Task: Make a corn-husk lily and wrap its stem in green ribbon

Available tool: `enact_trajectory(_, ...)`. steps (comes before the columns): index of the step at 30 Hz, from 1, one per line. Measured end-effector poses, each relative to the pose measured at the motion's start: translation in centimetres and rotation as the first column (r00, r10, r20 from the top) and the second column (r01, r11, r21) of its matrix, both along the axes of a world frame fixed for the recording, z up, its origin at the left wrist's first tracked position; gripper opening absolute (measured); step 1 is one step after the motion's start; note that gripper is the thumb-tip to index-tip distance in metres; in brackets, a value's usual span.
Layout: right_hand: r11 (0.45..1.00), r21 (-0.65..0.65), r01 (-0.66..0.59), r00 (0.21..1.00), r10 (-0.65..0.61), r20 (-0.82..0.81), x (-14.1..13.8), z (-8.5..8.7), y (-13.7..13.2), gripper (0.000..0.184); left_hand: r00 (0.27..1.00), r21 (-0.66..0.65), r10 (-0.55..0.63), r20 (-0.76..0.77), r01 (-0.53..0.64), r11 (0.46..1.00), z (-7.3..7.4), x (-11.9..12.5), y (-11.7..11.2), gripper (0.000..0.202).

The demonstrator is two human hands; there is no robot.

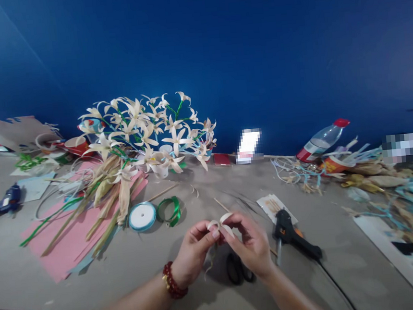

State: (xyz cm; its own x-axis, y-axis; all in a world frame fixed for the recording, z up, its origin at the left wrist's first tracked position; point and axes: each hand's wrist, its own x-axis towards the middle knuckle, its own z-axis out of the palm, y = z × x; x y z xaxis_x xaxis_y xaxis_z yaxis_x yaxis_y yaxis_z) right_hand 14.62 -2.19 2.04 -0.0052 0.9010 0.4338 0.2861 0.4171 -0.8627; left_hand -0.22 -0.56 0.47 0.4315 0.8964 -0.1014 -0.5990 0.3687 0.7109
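Above the table's front part, my left hand (196, 250) and my right hand (251, 245) meet fingertip to fingertip. Both pinch a small cream-white flower (220, 225) with curved petals, made of thin husk-like strips. My left fingers close on its left side, my right fingers on a right-hand petal. A thin pale strand hangs beneath the left hand. Below the hands lie black scissors (235, 269), partly covered by the right hand. To the right rests a black glue gun (293, 236) with a clear glue stick. A thin wooden stick runs behind the hands.
Finished cream flowers (146, 126) on green stems stand at the back left. Dried husks (114, 197) lie over pink paper (52, 253). Nearby are a blue-white ribbon spool (142, 216) and a green ribbon roll (170, 212). A plastic bottle (323, 140) leans at the back right.
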Motion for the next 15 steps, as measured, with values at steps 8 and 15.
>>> enact_trajectory(8, 0.992, 0.124, -0.004, 1.0, 0.008, -0.029, -0.1, 0.33, -0.42, 0.013, 0.999, 0.067, 0.023, -0.046, -0.02, 0.998, -0.41, -0.14, -0.25, 0.017)
enact_trajectory(15, 0.987, 0.159, -0.023, 0.999, 0.028, -0.034, -0.22, 0.5, -0.51, 0.019, 0.998, 0.198, 0.021, -0.057, -0.009, 0.98, -0.3, -0.44, -0.28, 0.012)
